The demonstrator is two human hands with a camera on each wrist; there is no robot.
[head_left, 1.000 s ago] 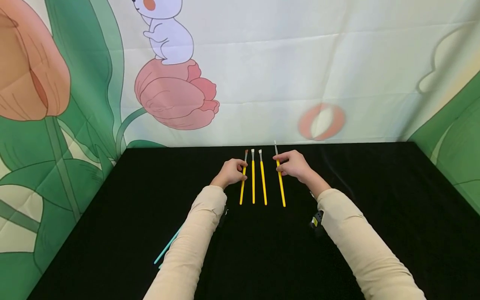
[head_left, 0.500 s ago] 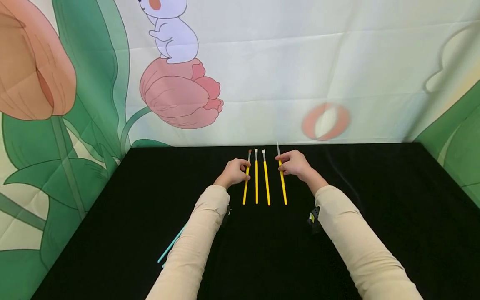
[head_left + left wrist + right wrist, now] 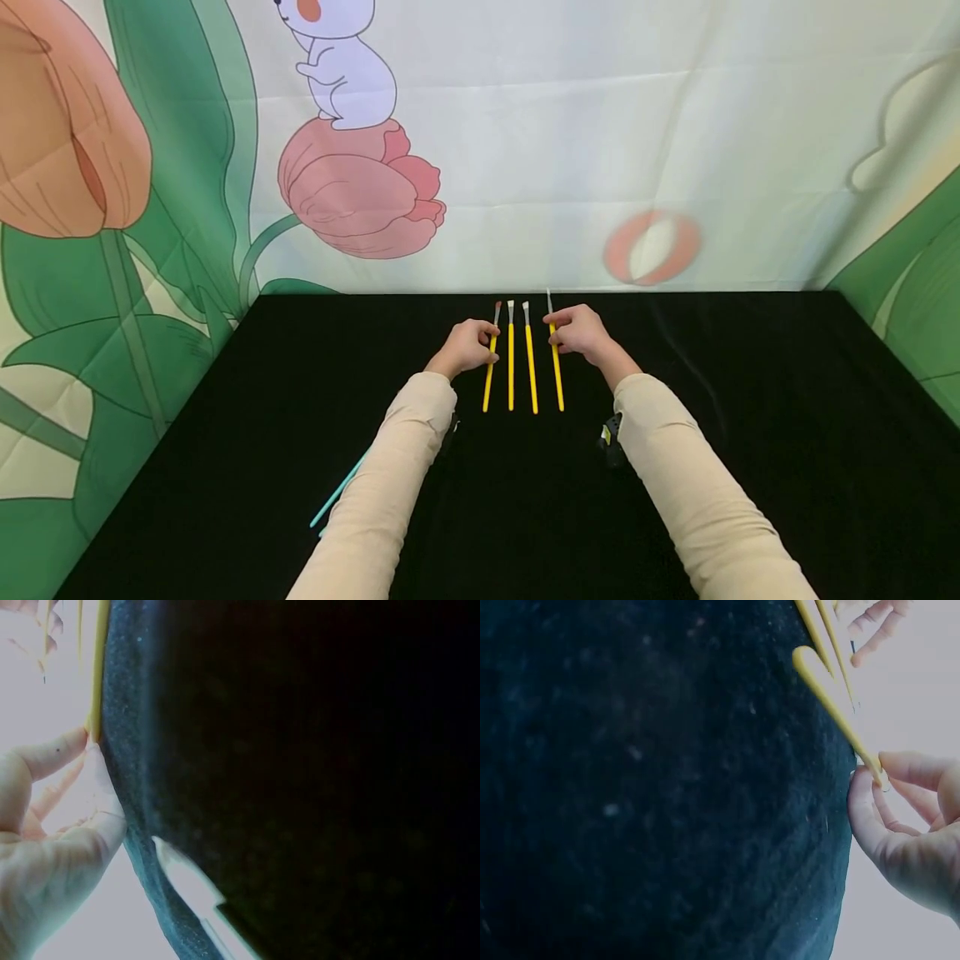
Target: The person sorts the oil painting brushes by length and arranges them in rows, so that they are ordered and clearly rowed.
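My left hand (image 3: 470,344) pinches the leftmost yellow-handled paintbrush (image 3: 489,385), which has reddish bristles. In the left wrist view its thumb and fingertip meet on the yellow handle (image 3: 97,671). At the right end of the row, my right hand (image 3: 583,333) pinches another yellow paintbrush (image 3: 558,379) with a thin pale tip. The right wrist view shows this handle (image 3: 829,701) slanting up from the fingertips. Between the hands lie two more yellow paintbrushes, the left one (image 3: 512,367) and the right one (image 3: 531,371), both with flat white bristles. All point away, roughly side by side.
Teal sticks (image 3: 337,490) lie at the left, partly hidden under the left sleeve. A blurred pale pointed tip (image 3: 187,881) shows in the left wrist view. The black-covered table (image 3: 787,433) ends at a printed flower curtain (image 3: 525,167) behind.
My right hand has moved left with its paintbrush, narrowing the gap to the neighbouring one. The left hand keeps its pinch in nearly the same place.
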